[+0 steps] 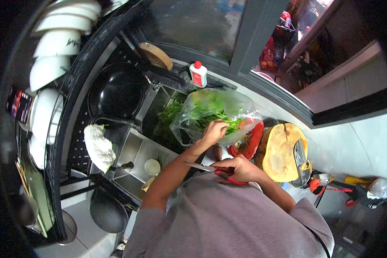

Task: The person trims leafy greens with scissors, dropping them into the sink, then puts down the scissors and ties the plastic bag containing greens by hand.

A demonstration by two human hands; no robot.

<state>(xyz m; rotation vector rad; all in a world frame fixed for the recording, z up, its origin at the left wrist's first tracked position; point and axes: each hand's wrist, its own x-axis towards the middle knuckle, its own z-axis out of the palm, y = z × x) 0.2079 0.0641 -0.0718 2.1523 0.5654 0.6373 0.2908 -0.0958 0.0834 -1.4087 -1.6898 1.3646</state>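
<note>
My left hand [215, 131] reaches to the near side of a clear plastic bag [189, 118], by the green vegetable stems [232, 125]. Its fingers are curled in; what lies between them, if anything, is hidden. In my right hand [243, 168], close to my chest, is a pair of scissors [202, 167] with red handles, the metal blades pointing left over my left forearm. A red plastic bag [254, 139] lies beside the clear one, with some plant scraps in it.
More leafy greens [171, 112] lie in the sink's far basin; a pale cup [152, 167] stands in the near basin [131, 150]. At right are a wooden chopping block [279, 150] and a cleaver [302, 163]. A white bottle [198, 75] stands behind. Bowls [56, 43] fill the left rack.
</note>
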